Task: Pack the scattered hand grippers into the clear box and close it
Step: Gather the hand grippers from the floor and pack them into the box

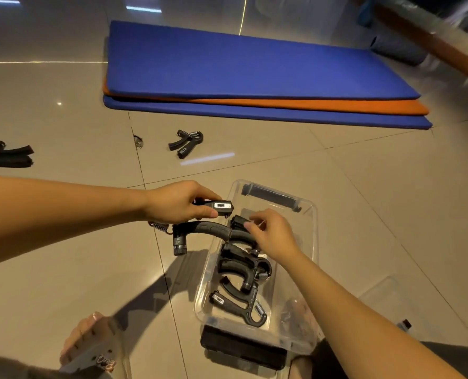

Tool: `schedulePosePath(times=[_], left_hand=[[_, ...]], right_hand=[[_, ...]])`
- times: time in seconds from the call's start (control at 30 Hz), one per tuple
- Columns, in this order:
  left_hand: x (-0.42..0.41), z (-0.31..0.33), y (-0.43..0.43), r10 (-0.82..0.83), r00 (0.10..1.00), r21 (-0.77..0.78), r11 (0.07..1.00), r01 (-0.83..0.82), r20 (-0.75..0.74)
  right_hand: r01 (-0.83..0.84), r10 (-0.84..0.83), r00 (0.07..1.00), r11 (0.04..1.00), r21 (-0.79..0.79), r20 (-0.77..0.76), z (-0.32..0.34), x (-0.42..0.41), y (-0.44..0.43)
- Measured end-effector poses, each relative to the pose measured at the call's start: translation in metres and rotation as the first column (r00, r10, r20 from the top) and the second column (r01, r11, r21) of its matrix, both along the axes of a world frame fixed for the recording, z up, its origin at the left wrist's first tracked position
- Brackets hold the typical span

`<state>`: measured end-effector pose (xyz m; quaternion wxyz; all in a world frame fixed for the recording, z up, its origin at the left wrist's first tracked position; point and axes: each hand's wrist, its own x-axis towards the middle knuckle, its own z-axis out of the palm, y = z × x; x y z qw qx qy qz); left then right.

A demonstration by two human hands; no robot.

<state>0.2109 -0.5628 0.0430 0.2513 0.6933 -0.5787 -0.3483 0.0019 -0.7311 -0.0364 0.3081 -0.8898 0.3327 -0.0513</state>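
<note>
A clear box (pixel 308 258) stands open on the tiled floor with several black hand grippers (pixel 243 272) lying inside it. My left hand (pixel 178 202) grips one handle of a black hand gripper (pixel 205 228) held just over the box's left rim. My right hand (pixel 271 233) reaches into the box and pinches the end of another gripper (pixel 238 222) there. One more hand gripper (pixel 186 143) lies loose on the floor beyond the box. The box's clear lid (pixel 386 302) lies on the floor to the right.
Blue and orange exercise mats (pixel 254 77) are stacked on the floor at the back. Black strap handles (pixel 11 155) lie at the far left. My foot in a sandal (pixel 90 340) is at the bottom left, beside the box.
</note>
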Motion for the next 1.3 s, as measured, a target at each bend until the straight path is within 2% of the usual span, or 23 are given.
schedulePosePath(times=[0.07,0.17,0.37,0.43,0.5,0.6,0.67,0.73,0.83,0.9,1.07,1.17,1.3], left_hand=[[-0.003,0.007,-0.005,-0.030,0.999,0.001,1.000,0.030,-0.035],[-0.009,0.017,-0.013,-0.100,0.994,-0.012,0.995,0.099,-0.042],[-0.023,0.032,-0.022,-0.173,0.984,-0.030,0.985,0.172,-0.034],[-0.026,0.033,-0.025,-0.177,0.984,-0.025,0.984,0.178,0.033],[-0.025,0.035,-0.030,-0.112,0.978,-0.046,0.991,0.122,0.176],[-0.017,0.041,-0.037,0.129,0.926,-0.187,0.980,-0.065,0.355],[-0.013,0.041,-0.041,0.338,0.871,-0.284,0.927,-0.244,0.355],[-0.019,0.040,-0.043,0.471,0.837,-0.295,0.871,-0.392,0.280],[-0.039,0.038,-0.045,0.460,0.872,-0.243,0.877,-0.416,0.167],[-0.055,0.038,-0.048,0.412,0.909,-0.210,0.896,-0.392,0.061],[-0.078,0.038,-0.061,0.365,0.929,-0.156,0.916,-0.369,-0.057],[-0.084,0.040,-0.061,0.319,0.924,-0.126,0.929,-0.349,-0.211],[-0.088,0.043,-0.057,0.332,0.913,-0.176,0.910,-0.376,-0.237]], right_hand=[[0.025,-0.064,0.984,0.974,0.224,0.168,0.040,0.008,0.007],[-0.019,-0.124,0.959,0.868,0.495,0.254,0.081,0.011,0.023],[-0.006,-0.163,0.968,0.748,0.664,0.191,0.095,-0.012,0.028],[0.003,-0.196,0.958,0.738,0.674,0.210,0.097,-0.019,0.028],[0.064,-0.287,0.931,0.738,0.672,0.226,0.102,-0.025,0.028],[0.218,-0.506,0.829,0.686,0.695,0.240,0.107,-0.037,0.025],[0.295,-0.665,0.705,0.592,0.750,0.247,0.111,-0.043,0.025],[0.316,-0.786,0.571,0.477,0.820,0.237,0.114,-0.045,0.029],[0.239,-0.882,0.431,0.314,0.919,0.190,0.113,-0.043,0.038],[0.185,-0.901,0.399,0.259,0.948,0.169,0.109,-0.042,0.045],[0.144,-0.878,0.437,0.285,0.948,0.197,0.101,-0.036,0.062],[0.179,-0.848,0.477,0.350,0.919,0.230,0.097,-0.034,0.067],[0.218,-0.780,0.557,0.468,0.857,0.284,0.094,-0.030,0.073]])
